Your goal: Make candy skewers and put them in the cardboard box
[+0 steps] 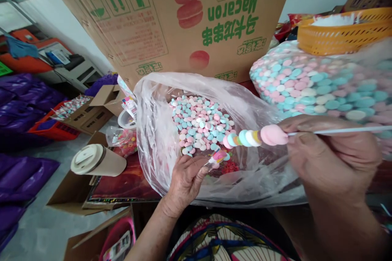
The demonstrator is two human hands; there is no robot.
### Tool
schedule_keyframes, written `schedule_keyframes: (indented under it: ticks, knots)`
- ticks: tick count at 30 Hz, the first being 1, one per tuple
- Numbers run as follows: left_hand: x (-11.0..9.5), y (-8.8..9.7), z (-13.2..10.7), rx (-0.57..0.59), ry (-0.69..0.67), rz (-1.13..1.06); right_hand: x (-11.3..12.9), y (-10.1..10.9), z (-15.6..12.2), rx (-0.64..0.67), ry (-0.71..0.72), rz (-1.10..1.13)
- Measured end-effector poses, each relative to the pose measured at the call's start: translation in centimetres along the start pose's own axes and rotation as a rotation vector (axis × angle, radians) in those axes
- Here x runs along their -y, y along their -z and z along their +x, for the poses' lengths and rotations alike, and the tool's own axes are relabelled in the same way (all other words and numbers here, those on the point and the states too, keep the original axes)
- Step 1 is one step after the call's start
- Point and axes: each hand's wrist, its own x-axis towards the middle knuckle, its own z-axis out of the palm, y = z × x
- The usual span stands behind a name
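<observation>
My right hand (330, 155) is closed around a thin white stick (343, 131) threaded with several pastel candy discs (254, 137), a large pink one nearest my fingers. Pinched in my left hand (186, 177) is a small pink and white candy piece (218, 156), held just below the stick's candy end. Both hands hover over an open clear plastic bag (156, 130) holding many pink, blue and white candies (200, 124).
A big cardboard box (171, 16) printed "Macaron" stands behind the bag. A second full bag of candies (321, 85) and an orange basket (343, 34) sit at the right. A lidded cup (96, 161), small boxes and purple bags lie at the left.
</observation>
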Motion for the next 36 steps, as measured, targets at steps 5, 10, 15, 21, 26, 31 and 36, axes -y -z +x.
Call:
schedule_keyframes:
  ticks: [5, 10, 15, 21, 26, 31, 36]
  knots:
    - [-0.2, -0.1, -0.2, -0.029, 0.056, -0.044, 0.1, -0.6, -0.4, 0.014, 0.007, 0.004]
    - [-0.2, 0.1, -0.1, -0.011, 0.006, -0.026, 0.0, -0.6, -0.4, -0.004, -0.049, 0.04]
    - [-0.4, 0.2, 0.2, -0.06, -0.02, -0.104, -0.2, -0.3, 0.1, -0.046, -0.051, 0.084]
    - [-0.3, -0.1, 0.1, -0.1, 0.035, -0.134, -0.4, -0.2, -0.4, 0.066, -0.035, 0.096]
    - [-0.9, 0.2, 0.0, 0.014, 0.013, -0.238, -1.4, -0.3, 0.3, -0.024, -0.38, 0.333]
    - [-2.1, -0.3, -0.3, 0.017, 0.32, -0.593, -1.8, -0.5, 0.1, -0.061, -0.363, 0.38]
    - [-2.3, -0.9, -0.7, -0.108, 0.57, -0.739, -1.3, 0.6, -0.1, 0.02, -0.26, 0.318]
